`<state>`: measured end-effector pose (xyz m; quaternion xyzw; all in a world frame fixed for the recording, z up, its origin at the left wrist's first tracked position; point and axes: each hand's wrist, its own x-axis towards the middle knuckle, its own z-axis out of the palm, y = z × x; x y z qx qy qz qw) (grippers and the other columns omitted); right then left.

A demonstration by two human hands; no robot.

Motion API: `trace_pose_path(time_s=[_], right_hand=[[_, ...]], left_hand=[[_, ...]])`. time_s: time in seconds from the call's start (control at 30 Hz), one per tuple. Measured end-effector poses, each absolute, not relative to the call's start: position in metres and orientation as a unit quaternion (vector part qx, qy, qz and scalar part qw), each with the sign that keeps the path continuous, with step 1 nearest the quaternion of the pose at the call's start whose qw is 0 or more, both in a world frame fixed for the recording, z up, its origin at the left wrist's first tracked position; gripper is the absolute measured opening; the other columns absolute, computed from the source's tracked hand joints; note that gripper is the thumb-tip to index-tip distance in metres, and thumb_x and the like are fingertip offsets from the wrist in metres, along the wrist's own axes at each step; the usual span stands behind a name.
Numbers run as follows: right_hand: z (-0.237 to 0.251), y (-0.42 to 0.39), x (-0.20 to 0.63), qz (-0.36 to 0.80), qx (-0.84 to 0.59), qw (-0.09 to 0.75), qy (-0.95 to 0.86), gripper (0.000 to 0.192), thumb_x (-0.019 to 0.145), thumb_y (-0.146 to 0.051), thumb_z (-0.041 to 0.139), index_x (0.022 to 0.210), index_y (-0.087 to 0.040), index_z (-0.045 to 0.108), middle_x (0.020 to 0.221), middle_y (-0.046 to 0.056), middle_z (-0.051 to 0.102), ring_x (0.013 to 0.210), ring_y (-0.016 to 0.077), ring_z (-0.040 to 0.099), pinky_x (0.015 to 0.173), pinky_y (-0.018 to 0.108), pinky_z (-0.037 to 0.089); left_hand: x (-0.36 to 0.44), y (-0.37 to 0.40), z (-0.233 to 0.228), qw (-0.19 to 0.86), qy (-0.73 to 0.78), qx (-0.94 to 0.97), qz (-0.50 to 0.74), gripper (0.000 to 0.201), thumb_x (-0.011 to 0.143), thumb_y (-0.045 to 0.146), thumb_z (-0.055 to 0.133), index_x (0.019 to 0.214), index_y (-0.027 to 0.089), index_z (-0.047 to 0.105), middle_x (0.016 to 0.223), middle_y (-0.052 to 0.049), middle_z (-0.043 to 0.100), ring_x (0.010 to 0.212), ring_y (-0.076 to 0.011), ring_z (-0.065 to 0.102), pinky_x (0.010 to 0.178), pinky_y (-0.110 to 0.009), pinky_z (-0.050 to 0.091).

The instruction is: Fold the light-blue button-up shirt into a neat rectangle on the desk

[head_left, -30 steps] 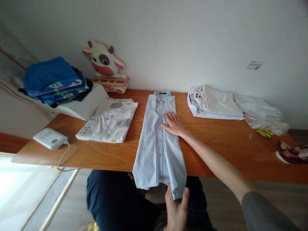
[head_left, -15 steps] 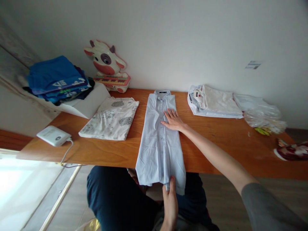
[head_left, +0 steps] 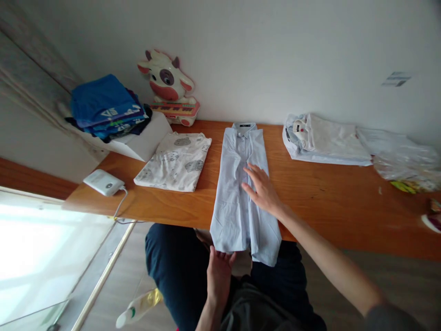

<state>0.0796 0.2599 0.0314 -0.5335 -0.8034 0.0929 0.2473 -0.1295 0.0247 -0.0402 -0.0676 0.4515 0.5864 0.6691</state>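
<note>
A light blue button-up shirt (head_left: 231, 202) lies lengthwise on the wooden table, its sides folded inward and its collar toward the wall. The bottom end hangs past the near edge over my lap. My right hand (head_left: 263, 191) is over the middle of the shirt near the button strip, fingers spread, gripping nothing; whether it touches the cloth I cannot tell. At the hanging hem is my left hand (head_left: 219, 273), palm up with fingers apart, and its fingertips reach partly beneath the cloth.
Left of the shirt lies a folded white printed garment (head_left: 175, 161). Behind it are a white box (head_left: 151, 142) with a stack of blue clothes (head_left: 106, 105) and a cow toy keyboard (head_left: 168, 87). A white device (head_left: 103, 182) trails a cable. Folded clothes (head_left: 330, 140) and plastic bags (head_left: 406, 163) lie right.
My left hand has let go of the hem's middle and shifted left along it. My right hand has slid down the shirt toward me. The view has turned slightly.
</note>
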Motion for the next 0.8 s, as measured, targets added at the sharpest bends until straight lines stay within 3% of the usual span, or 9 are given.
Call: trace_pose_path(time_s=[0.1,0.17,0.27,0.4,0.6,0.8], right_hand=[[0.019,0.206,0.076,0.089,-0.515,0.17,-0.835,0.076,0.114,-0.065,0.047,0.182,-0.038,0.024,0.19,0.004,0.019,0.176,0.0389,0.017,0.141,0.07,0.021],[0.008,0.192,0.086,0.069,-0.515,0.126,-0.845,0.078,0.113,-0.064,0.051,0.182,-0.04,0.024,0.191,0.003,0.012,0.176,0.042,0.01,0.14,0.073,0.016],[-0.001,0.193,0.112,0.046,-0.517,0.096,-0.849,0.08,0.114,-0.059,0.051,0.183,-0.04,0.016,0.191,0.001,0.006,0.176,0.0404,0.006,0.141,0.073,0.015],[0.006,0.198,0.139,0.037,-0.5,0.085,-0.861,0.084,0.114,-0.051,0.051,0.183,-0.038,0.005,0.19,0.001,-0.003,0.176,0.0386,0.005,0.14,0.073,0.018],[0.016,0.192,0.141,0.049,-0.482,0.061,-0.872,0.071,0.113,-0.047,0.051,0.18,-0.045,0.027,0.189,-0.005,0.009,0.176,0.0394,0.002,0.138,0.078,0.018],[0.014,0.193,0.144,0.058,-0.474,0.062,-0.877,0.077,0.112,-0.054,0.051,0.181,-0.041,0.022,0.189,-0.005,0.01,0.176,0.0401,-0.001,0.139,0.078,0.014]], left_hand=[[-0.123,0.038,-0.028,0.691,0.427,-0.069,0.58,0.034,0.095,0.043,0.087,0.122,0.024,0.078,0.127,-0.007,0.082,0.111,-0.0223,0.08,0.091,-0.034,0.066],[-0.104,0.04,-0.023,0.679,0.442,-0.058,0.584,0.04,0.088,0.044,0.094,0.115,0.02,0.078,0.117,-0.007,0.083,0.098,-0.0198,0.08,0.081,-0.027,0.065],[-0.074,0.033,-0.022,0.675,0.458,-0.071,0.573,0.048,0.076,0.05,0.103,0.097,0.017,0.074,0.091,-0.004,0.08,0.072,-0.0131,0.073,0.071,-0.023,0.061],[-0.054,0.016,-0.023,0.698,0.435,-0.095,0.562,0.051,0.07,0.047,0.107,0.086,0.017,0.068,0.075,0.002,0.069,0.065,-0.0101,0.066,0.074,-0.025,0.063],[-0.064,0.008,-0.02,0.693,0.444,-0.097,0.56,0.056,0.064,0.044,0.111,0.081,0.016,0.065,0.072,0.005,0.064,0.062,-0.0086,0.063,0.071,-0.025,0.064],[-0.073,0.006,-0.029,0.688,0.484,-0.052,0.538,0.059,0.065,0.052,0.109,0.08,0.015,0.066,0.066,0.002,0.064,0.06,-0.0103,0.063,0.065,-0.024,0.059]])
